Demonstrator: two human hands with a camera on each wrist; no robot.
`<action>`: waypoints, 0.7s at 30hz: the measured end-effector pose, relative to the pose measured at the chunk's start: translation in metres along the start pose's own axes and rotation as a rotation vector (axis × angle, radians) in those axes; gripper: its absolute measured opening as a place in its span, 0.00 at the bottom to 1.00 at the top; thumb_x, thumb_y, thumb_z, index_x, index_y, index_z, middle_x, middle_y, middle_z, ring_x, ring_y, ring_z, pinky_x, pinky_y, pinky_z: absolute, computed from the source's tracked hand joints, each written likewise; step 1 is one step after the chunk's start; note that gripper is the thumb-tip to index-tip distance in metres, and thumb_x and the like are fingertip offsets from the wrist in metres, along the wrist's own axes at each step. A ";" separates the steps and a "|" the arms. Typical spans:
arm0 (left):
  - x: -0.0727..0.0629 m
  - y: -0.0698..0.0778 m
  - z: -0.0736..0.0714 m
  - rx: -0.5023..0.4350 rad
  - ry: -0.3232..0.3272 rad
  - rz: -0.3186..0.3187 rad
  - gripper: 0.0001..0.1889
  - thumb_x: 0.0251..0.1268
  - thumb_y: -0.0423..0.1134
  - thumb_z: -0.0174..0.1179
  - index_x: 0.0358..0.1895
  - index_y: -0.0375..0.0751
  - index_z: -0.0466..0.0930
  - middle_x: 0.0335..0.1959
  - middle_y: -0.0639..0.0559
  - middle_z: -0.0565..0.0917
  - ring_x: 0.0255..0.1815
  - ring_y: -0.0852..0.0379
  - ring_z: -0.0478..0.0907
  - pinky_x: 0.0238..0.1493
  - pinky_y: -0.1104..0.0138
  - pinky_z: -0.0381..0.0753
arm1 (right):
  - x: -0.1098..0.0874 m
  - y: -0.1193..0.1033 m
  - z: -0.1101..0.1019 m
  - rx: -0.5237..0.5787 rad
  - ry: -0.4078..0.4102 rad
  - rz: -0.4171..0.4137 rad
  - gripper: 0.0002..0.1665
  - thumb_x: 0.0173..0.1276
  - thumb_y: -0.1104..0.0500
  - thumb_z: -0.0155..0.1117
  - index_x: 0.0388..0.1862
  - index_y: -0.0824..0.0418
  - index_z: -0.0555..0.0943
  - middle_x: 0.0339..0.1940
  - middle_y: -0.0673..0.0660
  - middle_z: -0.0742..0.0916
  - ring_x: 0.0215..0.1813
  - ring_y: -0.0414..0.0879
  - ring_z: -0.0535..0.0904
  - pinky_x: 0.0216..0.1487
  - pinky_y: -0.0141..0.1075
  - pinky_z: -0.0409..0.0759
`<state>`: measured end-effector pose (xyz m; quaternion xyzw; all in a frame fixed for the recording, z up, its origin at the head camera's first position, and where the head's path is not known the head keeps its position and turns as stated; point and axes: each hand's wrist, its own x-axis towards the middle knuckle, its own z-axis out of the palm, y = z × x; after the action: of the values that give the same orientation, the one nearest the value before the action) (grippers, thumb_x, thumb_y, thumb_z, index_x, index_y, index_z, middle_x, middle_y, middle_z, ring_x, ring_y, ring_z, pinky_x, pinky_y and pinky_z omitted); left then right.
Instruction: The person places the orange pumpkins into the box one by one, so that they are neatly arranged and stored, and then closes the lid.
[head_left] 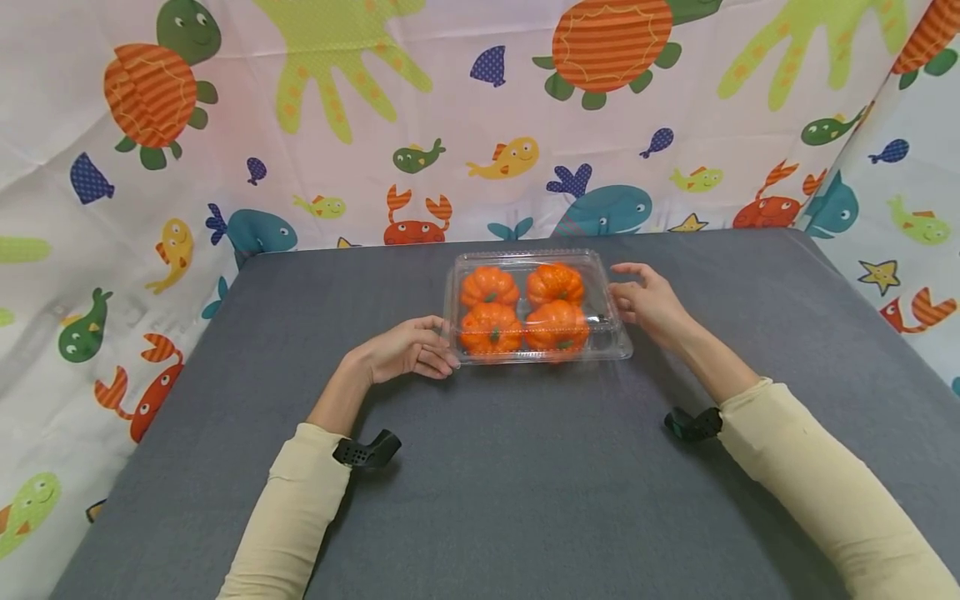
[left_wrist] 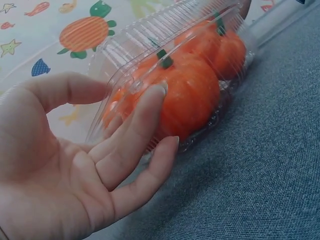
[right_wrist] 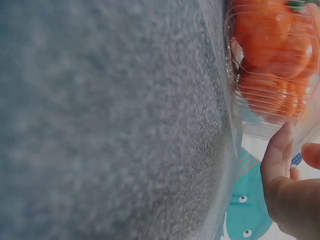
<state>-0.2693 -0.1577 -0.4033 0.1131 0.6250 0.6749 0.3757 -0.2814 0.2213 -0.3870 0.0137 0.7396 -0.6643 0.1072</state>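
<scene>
A clear plastic clamshell container (head_left: 611, 340) with its lid down sits toward the back of the grey table. Inside are several small orange pumpkins (head_left: 491, 331) with green stems, arranged in two rows. My left hand (head_left: 411, 350) is at the container's left end. In the left wrist view its thumb tip meets the lid's corner, and loosely bent fingers (left_wrist: 145, 117) lie along the side. At the right end is my right hand (head_left: 651, 304), its fingertips close by the clear wall, thumb and fingers spread apart. Part of that hand falls outside the right wrist view.
Grey cloth covers the table (head_left: 525, 483). Behind and beside it hangs a white curtain (head_left: 337, 175) printed with sea animals. Dark wrist devices (head_left: 367, 450) stick out from both cream sleeves (head_left: 817, 475).
</scene>
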 end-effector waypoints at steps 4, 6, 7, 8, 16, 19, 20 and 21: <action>-0.001 0.001 0.001 -0.008 -0.017 0.003 0.10 0.66 0.31 0.50 0.48 0.37 0.64 0.31 0.44 0.85 0.31 0.53 0.84 0.44 0.57 0.82 | -0.008 -0.002 -0.002 -0.003 -0.049 0.046 0.34 0.75 0.62 0.47 0.75 0.63 0.47 0.53 0.59 0.72 0.40 0.39 0.78 0.43 0.32 0.79; -0.001 0.002 0.001 -0.012 -0.020 0.002 0.09 0.67 0.30 0.50 0.48 0.36 0.65 0.31 0.44 0.85 0.31 0.53 0.84 0.44 0.56 0.82 | -0.014 -0.003 -0.005 0.016 -0.083 0.073 0.36 0.75 0.62 0.47 0.75 0.62 0.46 0.51 0.58 0.74 0.40 0.39 0.78 0.43 0.34 0.79; -0.001 0.002 0.001 -0.015 -0.023 0.000 0.09 0.67 0.30 0.50 0.48 0.36 0.65 0.31 0.43 0.85 0.31 0.53 0.84 0.44 0.56 0.82 | -0.017 -0.003 -0.006 0.032 -0.101 0.091 0.36 0.75 0.62 0.47 0.76 0.62 0.45 0.49 0.56 0.75 0.39 0.39 0.78 0.43 0.34 0.79; -0.002 0.002 0.002 -0.018 -0.027 -0.003 0.09 0.67 0.29 0.49 0.48 0.36 0.65 0.31 0.43 0.85 0.31 0.53 0.84 0.44 0.56 0.82 | -0.020 -0.004 -0.008 0.048 -0.122 0.107 0.36 0.75 0.63 0.47 0.76 0.62 0.45 0.47 0.55 0.76 0.37 0.39 0.78 0.42 0.35 0.80; -0.003 0.003 0.002 0.026 -0.072 -0.040 0.08 0.68 0.30 0.52 0.46 0.35 0.66 0.33 0.41 0.85 0.32 0.51 0.84 0.46 0.53 0.81 | -0.045 -0.003 -0.018 0.125 -0.288 0.230 0.31 0.75 0.63 0.48 0.72 0.63 0.50 0.44 0.54 0.76 0.37 0.42 0.78 0.43 0.38 0.82; -0.004 0.004 0.001 0.034 -0.060 -0.055 0.09 0.68 0.30 0.53 0.47 0.33 0.66 0.34 0.40 0.85 0.34 0.50 0.84 0.47 0.53 0.81 | -0.052 -0.004 -0.018 0.155 -0.328 0.249 0.33 0.74 0.65 0.48 0.72 0.64 0.49 0.47 0.57 0.75 0.39 0.44 0.80 0.46 0.39 0.82; -0.004 0.004 0.001 0.033 -0.057 -0.059 0.10 0.68 0.30 0.53 0.48 0.32 0.65 0.34 0.40 0.85 0.34 0.49 0.84 0.47 0.52 0.81 | -0.053 -0.004 -0.018 0.168 -0.340 0.250 0.33 0.74 0.66 0.49 0.73 0.64 0.48 0.48 0.59 0.75 0.40 0.45 0.80 0.46 0.39 0.82; -0.004 0.003 0.001 0.030 -0.056 -0.063 0.11 0.68 0.30 0.53 0.49 0.32 0.65 0.34 0.40 0.85 0.35 0.49 0.84 0.47 0.52 0.80 | -0.055 -0.004 -0.018 0.190 -0.353 0.250 0.33 0.74 0.67 0.48 0.72 0.64 0.48 0.49 0.60 0.75 0.41 0.45 0.81 0.47 0.39 0.81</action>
<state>-0.2669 -0.1595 -0.3986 0.1179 0.6274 0.6499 0.4123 -0.2313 0.2451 -0.3718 -0.0011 0.6361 -0.7047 0.3143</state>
